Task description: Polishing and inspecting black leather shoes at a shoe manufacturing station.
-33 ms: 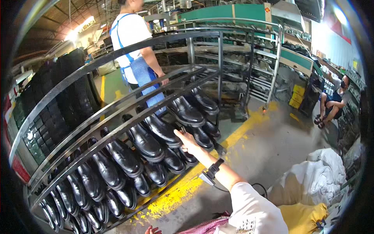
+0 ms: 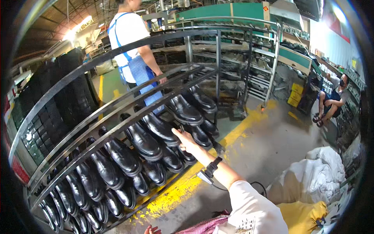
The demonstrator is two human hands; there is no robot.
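My right hand (image 2: 187, 141) reaches to the front of a metal rack, beside the toe of a black leather shoe (image 2: 159, 130). Its fingers are closed around a small, thin dark thing (image 2: 181, 128) that I cannot make out. A dark band (image 2: 213, 167) with a pale, flat attachment circles that wrist. Only the fingertips of my left hand (image 2: 152, 230) show at the lower edge, somewhat apart, with nothing visible in them. Glossy black shoes (image 2: 107, 165) stand in close rows on the rack's tiers, toes towards me.
Curved bars of the rack (image 2: 117, 121) cross above the shoes. Behind it stands a person in a blue checked apron (image 2: 142, 74). Another person (image 2: 331, 99) crouches at the far right. White cloth (image 2: 311, 175) and yellow cloth (image 2: 302, 214) lie at the lower right. Yellow crates (image 2: 296, 94) stand farther back.
The whole scene has shifted very slightly left and up in view. My right hand stays at the same shoe, still closed.
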